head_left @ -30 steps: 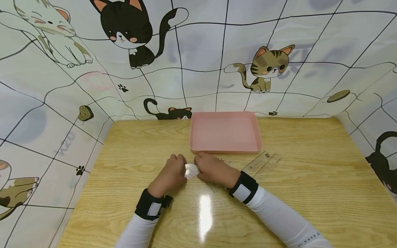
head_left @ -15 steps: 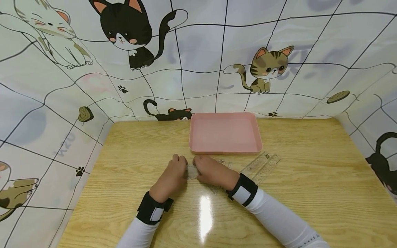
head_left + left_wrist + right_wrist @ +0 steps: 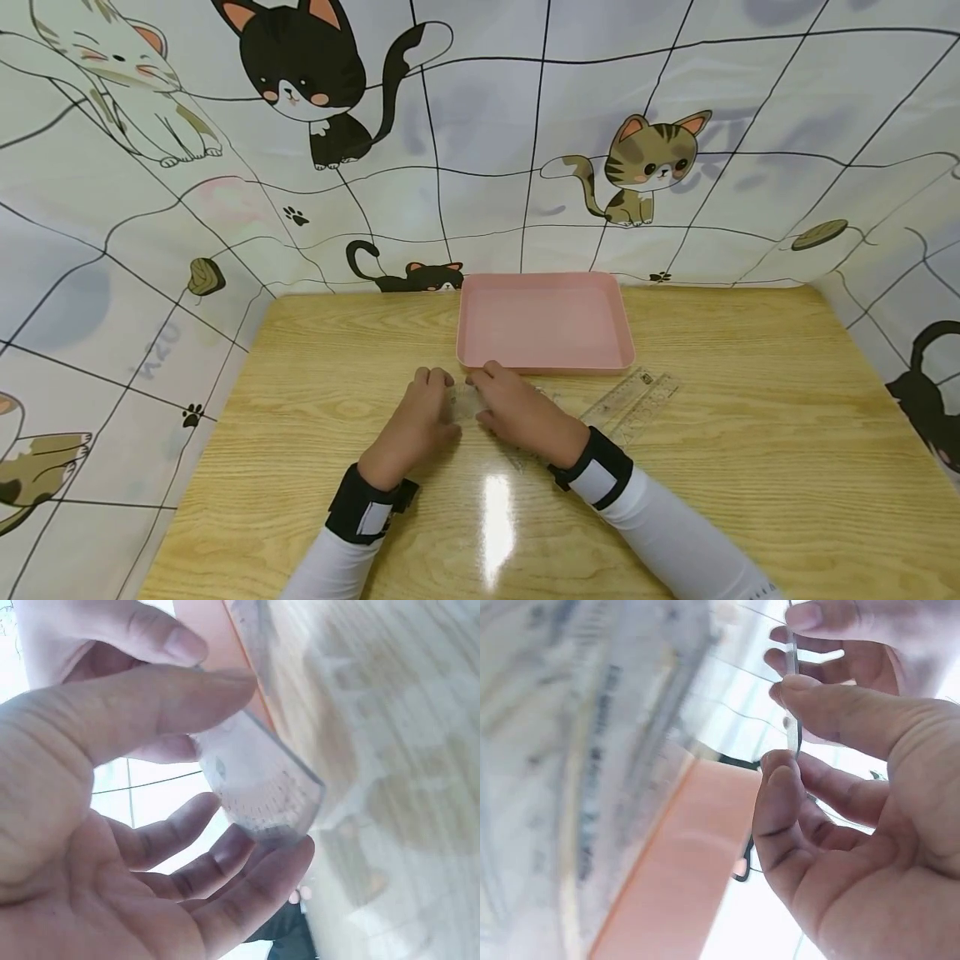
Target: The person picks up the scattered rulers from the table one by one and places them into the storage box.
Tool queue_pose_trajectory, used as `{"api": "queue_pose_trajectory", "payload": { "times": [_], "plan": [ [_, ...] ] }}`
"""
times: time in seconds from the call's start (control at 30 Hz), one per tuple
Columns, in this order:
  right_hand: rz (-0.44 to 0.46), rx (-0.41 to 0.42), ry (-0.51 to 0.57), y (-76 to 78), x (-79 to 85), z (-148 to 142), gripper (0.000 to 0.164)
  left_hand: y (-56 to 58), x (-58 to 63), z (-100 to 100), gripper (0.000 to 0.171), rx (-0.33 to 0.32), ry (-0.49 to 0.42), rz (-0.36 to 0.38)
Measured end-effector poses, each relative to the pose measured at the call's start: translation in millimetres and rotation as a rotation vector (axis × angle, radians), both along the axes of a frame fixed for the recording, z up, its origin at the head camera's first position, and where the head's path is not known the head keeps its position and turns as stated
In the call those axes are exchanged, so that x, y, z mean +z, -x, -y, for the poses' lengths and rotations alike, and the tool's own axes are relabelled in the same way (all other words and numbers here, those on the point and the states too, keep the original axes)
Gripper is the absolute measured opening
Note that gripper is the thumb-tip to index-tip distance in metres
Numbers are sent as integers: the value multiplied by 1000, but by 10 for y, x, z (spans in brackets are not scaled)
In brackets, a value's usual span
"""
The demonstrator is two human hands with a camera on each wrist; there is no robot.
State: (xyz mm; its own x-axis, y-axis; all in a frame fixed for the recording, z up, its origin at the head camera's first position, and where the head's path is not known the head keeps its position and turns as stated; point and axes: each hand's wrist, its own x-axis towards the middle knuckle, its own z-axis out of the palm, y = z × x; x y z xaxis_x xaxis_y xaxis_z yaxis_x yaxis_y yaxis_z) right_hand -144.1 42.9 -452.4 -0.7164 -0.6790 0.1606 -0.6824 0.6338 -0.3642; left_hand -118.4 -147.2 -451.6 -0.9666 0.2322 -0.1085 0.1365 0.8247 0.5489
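Note:
Between my two hands is a small clear plastic protractor (image 3: 465, 402) with a rounded edge and degree marks, held just above the table. My left hand (image 3: 415, 429) pinches its near end; in the left wrist view the thumb lies across the protractor (image 3: 259, 784) and fingertips touch its lower edge. My right hand (image 3: 525, 412) pinches the other side between thumb and fingers; the right wrist view shows the protractor (image 3: 793, 731) edge-on. Clear rulers (image 3: 630, 404) lie slanted to the right of my right hand, and its wrist partly hides other clear pieces.
A shallow pink tray (image 3: 547, 321) stands just beyond my hands near the back of the wooden table (image 3: 337, 333). A cat-print cloth (image 3: 480, 125) rises behind the table and at both sides.
The protractor has tilted and lost its bright glare, so it shows fainter in the head view. My fingers have shifted and spread slightly on it, while both hands stay nearly in place.

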Motion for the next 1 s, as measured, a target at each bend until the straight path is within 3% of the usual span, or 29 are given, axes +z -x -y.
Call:
{"api": "queue_pose_trajectory", "payload": {
  "times": [0.17, 0.33, 0.43, 0.7, 1.0],
  "plan": [
    [-44, -17, 26, -8, 116, -42, 52, -23, 66, -42, 59, 2, -16, -88],
    [17, -68, 28, 21, 222, -70, 45, -63, 110, -86, 62, -29, -19, -267],
    [42, -94, 30, 51, 272, -90, 46, -66, 128, -116, 63, -37, -18, -337],
    [-19, -123, 31, 154, 338, -182, 45, 27, 151, -232, 63, -46, -15, -409],
    [-56, -179, 45, 278, 361, -259, 46, 285, 183, -331, 62, -89, 40, -469]
  ]
}}
